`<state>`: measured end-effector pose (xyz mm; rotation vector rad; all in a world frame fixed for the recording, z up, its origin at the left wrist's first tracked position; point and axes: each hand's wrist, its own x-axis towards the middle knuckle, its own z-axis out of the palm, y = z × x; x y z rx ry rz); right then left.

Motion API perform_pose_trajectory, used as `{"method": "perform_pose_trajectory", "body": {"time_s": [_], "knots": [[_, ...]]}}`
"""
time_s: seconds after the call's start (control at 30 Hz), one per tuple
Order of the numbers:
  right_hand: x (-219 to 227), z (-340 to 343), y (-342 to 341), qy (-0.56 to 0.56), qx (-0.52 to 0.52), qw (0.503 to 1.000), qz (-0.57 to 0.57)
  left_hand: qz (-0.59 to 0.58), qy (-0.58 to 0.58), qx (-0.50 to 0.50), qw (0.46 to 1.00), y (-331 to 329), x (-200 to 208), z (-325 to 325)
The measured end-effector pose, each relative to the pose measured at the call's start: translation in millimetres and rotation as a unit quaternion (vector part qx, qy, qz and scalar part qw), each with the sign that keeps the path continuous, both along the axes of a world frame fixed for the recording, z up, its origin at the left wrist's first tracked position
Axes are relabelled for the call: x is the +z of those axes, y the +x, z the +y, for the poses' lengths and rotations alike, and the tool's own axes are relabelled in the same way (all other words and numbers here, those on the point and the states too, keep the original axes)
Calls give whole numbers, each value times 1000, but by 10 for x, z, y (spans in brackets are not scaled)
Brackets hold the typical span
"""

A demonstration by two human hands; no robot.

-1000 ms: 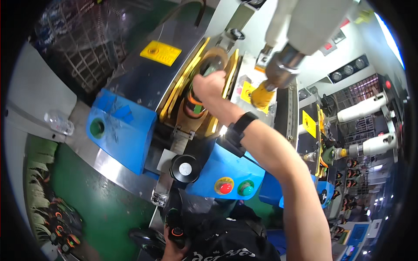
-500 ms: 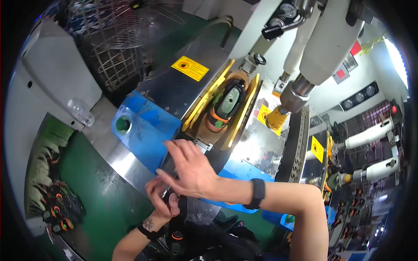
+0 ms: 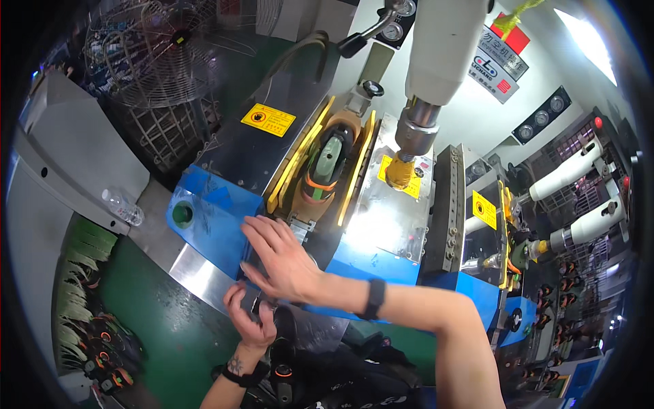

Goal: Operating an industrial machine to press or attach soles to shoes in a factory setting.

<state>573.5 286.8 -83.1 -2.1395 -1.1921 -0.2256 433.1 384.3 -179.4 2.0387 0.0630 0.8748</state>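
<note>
My right hand (image 3: 285, 262) reaches across from the right, palm down and fingers stretched out, over the near edge of a blue-fronted press machine (image 3: 221, 235). It holds nothing that I can see. Just below it is my left hand (image 3: 251, 324), its fingers loosely bent and its thumb apart, with no held object visible. Beyond the hands a green, black and orange shoe (image 3: 327, 157) sits sole up in the machine. Yellow pads (image 3: 355, 170) flank it on both sides. Between the right hand and the shoe shows a small metal fitting (image 3: 300, 228).
A white press arm (image 3: 443, 54) with a yellow tip (image 3: 400, 170) hangs to the right of the shoe. Green button (image 3: 182, 215) is set in the left blue panel. A plastic bottle (image 3: 122, 206) stands at far left; shoes (image 3: 112, 347) lie below it. A wire fan (image 3: 160, 44) stands behind.
The view has turned, so the machine appears farther left. The left hand's thumb and fingers have spread apart, and it shows more clearly below the right hand. The shoe stays between the pads.
</note>
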Motion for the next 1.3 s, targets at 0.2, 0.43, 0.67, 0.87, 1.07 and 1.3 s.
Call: {"method": "perform_pose_trajectory", "body": {"time_s": [0.2,0.43,0.67,0.87,1.07,1.3], "knots": [[343,-1445,-1092,-28,-131,990,-39,257,-87,-14,962,-1080,369,38],[26,-2136,-1410,-203,-172,956,126,621,-240,-30,745,-1819,260,-478],[38,-2409,-2133,53,-45,954,293,507,-149,66,846,-2223,-481,-522],[-570,-2773,-2864,118,25,802,586,503,-251,55,825,-2056,-17,-923],[-717,-3100,-2714,119,-9,862,493,130,-747,96,644,-3306,229,-1434],[-825,-2286,-3274,109,54,736,666,20,-611,154,776,-4561,1085,-973]]}}
